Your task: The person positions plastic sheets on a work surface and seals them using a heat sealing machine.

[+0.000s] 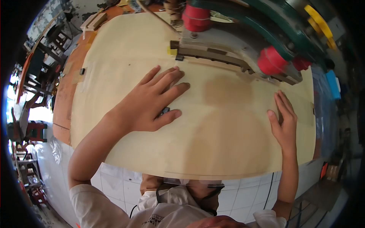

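Observation:
A large pale yellow sheet (148, 152) covers the table in front of me. My left hand (156, 95) rests palm down over it, fingers spread, grasping nothing. A small dark piece (164, 111) shows between its thumb and index finger; most of it is hidden. My right hand (284, 121) is near the sheet's right side, fingers stretched out and thumb apart, with nothing visible in it. Beyond both hands stands a machine with a long metal bar (213, 56), red round parts (272, 60) and dark green arms (243, 22).
An orange-brown table edge (62, 110) shows at the left. A small black block (82, 71) sits near the sheet's left edge. Clear plastic (325, 110) and a blue item (332, 84) are at the right. Stools (36, 131) stand on the tiled floor.

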Demonstrator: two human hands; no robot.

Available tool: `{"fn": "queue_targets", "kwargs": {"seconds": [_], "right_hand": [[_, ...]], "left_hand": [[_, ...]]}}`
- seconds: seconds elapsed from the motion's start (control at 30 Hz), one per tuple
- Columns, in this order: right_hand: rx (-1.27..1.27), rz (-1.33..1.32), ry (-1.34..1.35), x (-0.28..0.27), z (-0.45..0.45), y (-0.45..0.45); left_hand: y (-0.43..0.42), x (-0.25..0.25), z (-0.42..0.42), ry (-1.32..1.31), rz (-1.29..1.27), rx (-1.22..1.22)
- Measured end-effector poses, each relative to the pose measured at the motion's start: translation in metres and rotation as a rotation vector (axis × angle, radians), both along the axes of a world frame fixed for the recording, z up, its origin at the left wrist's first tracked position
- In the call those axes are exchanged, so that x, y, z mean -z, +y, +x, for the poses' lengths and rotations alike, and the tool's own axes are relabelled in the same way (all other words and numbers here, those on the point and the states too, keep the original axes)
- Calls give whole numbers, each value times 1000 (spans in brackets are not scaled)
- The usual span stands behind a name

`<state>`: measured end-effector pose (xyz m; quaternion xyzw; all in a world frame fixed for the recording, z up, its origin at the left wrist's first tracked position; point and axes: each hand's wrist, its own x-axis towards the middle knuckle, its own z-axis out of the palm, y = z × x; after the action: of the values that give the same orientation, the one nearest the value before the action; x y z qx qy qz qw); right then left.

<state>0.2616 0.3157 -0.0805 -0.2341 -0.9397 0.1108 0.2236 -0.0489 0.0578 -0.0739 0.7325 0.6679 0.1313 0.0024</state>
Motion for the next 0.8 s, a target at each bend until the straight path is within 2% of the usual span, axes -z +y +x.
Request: {"fn": "queue_targets", "kwargs": {"seconds": [0.5, 0.8], "right_hand": [[21, 27, 4, 5, 6, 6], [23, 39, 4, 5, 7, 6]], "left_hand": [[5, -8, 7, -55, -91, -44], [6, -7, 10, -65, -29, -40]]}}
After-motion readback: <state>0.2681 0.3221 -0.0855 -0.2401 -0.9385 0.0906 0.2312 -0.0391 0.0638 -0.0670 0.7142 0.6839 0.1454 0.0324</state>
